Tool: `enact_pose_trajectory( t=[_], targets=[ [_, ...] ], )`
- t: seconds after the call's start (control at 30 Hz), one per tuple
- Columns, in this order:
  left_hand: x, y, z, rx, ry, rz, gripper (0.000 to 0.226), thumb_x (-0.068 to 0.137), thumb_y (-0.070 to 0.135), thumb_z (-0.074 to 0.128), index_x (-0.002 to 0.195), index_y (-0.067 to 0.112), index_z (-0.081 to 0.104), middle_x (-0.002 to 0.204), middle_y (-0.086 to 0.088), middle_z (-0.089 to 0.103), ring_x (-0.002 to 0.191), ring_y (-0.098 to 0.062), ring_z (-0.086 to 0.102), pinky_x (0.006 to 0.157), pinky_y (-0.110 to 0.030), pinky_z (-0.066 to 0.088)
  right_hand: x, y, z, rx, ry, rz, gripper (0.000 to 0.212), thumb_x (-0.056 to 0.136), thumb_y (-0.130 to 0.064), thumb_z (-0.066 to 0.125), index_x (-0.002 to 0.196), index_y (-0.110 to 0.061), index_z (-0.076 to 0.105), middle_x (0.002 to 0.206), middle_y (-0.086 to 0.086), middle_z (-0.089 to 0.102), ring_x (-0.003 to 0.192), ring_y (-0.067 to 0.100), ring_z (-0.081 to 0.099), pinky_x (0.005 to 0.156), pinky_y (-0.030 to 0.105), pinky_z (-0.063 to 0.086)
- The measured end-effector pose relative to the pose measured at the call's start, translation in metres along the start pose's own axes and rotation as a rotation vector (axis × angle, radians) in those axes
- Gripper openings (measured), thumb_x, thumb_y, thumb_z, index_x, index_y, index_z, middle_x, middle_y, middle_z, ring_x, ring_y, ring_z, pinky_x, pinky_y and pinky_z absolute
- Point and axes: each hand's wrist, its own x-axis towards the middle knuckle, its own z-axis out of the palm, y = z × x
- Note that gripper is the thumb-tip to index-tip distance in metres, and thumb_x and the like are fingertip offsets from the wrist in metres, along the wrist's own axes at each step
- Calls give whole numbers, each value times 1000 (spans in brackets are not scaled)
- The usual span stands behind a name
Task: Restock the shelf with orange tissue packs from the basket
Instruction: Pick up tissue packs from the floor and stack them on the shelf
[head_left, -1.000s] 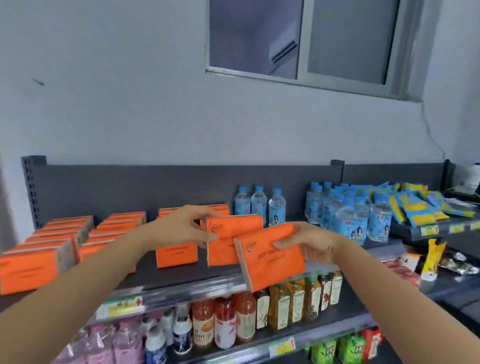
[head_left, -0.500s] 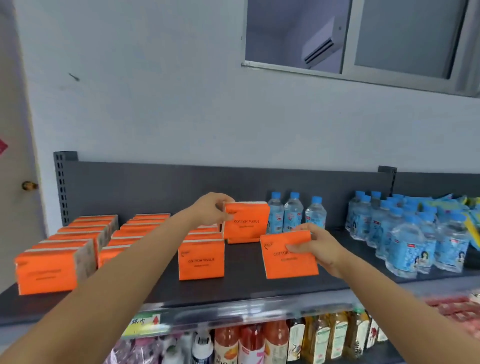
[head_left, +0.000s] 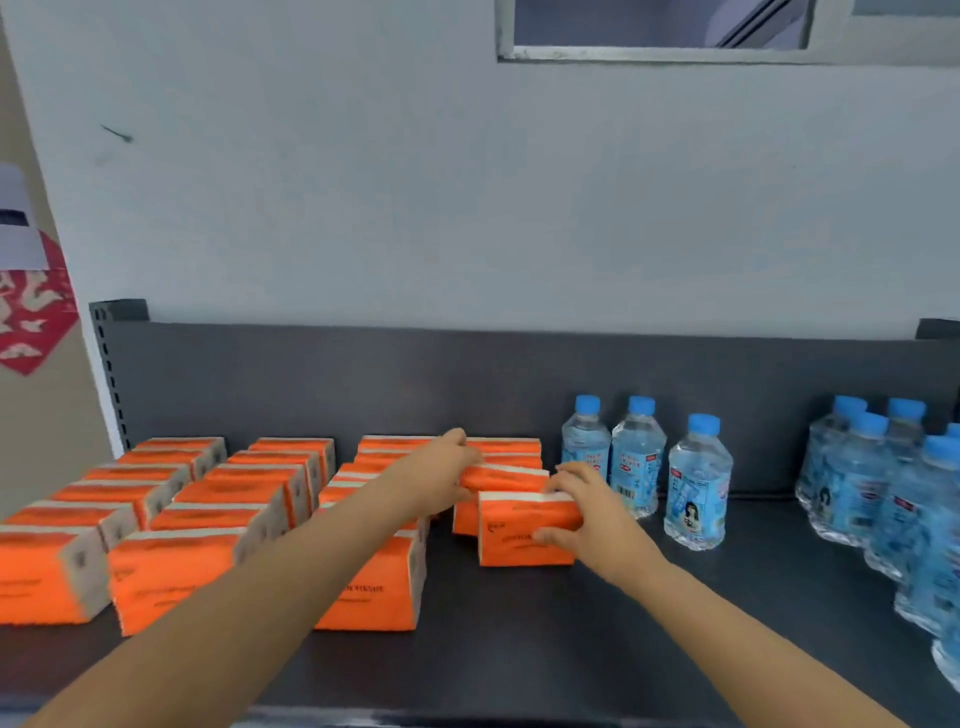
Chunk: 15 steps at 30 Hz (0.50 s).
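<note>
Orange tissue packs stand in rows on the dark top shelf (head_left: 649, 613). My right hand (head_left: 587, 512) grips the front orange tissue pack (head_left: 519, 540) of the rightmost row, which stands upright on the shelf. My left hand (head_left: 441, 475) holds a second orange tissue pack (head_left: 506, 478) just behind it, in the same row. Three fuller rows of orange packs (head_left: 208, 519) fill the shelf to the left. The basket is out of view.
Small water bottles (head_left: 639, 462) with blue caps stand just right of the tissue row, and a bigger cluster of bottles (head_left: 893, 493) fills the far right. The shelf's dark back panel (head_left: 363, 379) rises behind. A window frame (head_left: 649, 52) sits in the wall above.
The view has tilted down and closed in on the shelf. Both hands have moved the two packs back and set them down in the rightmost row, one behind the other.
</note>
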Motion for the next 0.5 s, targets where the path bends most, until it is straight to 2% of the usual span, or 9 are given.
enact_pose_trajectory(
  t=[0.1, 0.17, 0.27, 0.37, 0.4, 0.5],
  targets=[
    [3, 0, 2, 65, -2, 2, 41, 88, 8, 57, 128, 16, 54, 123, -5, 44, 106, -25, 54, 89, -41, 49, 11, -1, 14, -19, 20, -51, 47, 79, -38, 74, 119, -25, 54, 139, -13, 33, 116, 3, 41, 99, 22, 36],
    [4, 0, 2, 75, -12, 6, 42, 86, 0, 53, 125, 16, 57, 121, -6, 48, 107, -26, 55, 87, -35, 49, 16, -6, 21, -66, 20, -58, 50, 81, -39, 71, 124, -23, 52, 141, -11, 34, 123, 9, 42, 103, 29, 39],
    [6, -2, -2, 126, -58, 31, 44, 80, -1, 61, 121, 15, 61, 119, -7, 53, 110, -25, 54, 87, -30, 44, 22, -10, 26, -124, 10, -36, 52, 83, -40, 68, 128, -23, 48, 135, -7, 45, 121, 11, 46, 101, 28, 41],
    [6, -1, -7, 151, -99, 48, 47, 77, -1, 67, 121, 14, 62, 122, -9, 55, 112, -27, 54, 95, -37, 46, 23, -12, 29, -147, 10, -34, 48, 85, -39, 67, 126, -23, 48, 131, -3, 52, 119, 15, 50, 99, 30, 42],
    [5, 0, -7, 152, -102, 51, 46, 77, -1, 66, 120, 13, 61, 123, -9, 55, 112, -27, 54, 95, -39, 47, 23, -14, 30, -161, 4, -28, 49, 86, -39, 66, 129, -23, 48, 137, -1, 50, 125, 18, 47, 105, 34, 39],
    [2, 4, -5, 149, -109, 54, 44, 83, 0, 62, 124, 14, 58, 126, -9, 52, 114, -27, 53, 97, -39, 46, 21, -21, 35, -278, -39, 3, 58, 90, -41, 58, 142, -26, 37, 155, 2, 31, 144, 19, 25, 119, 45, 15]
  ],
)
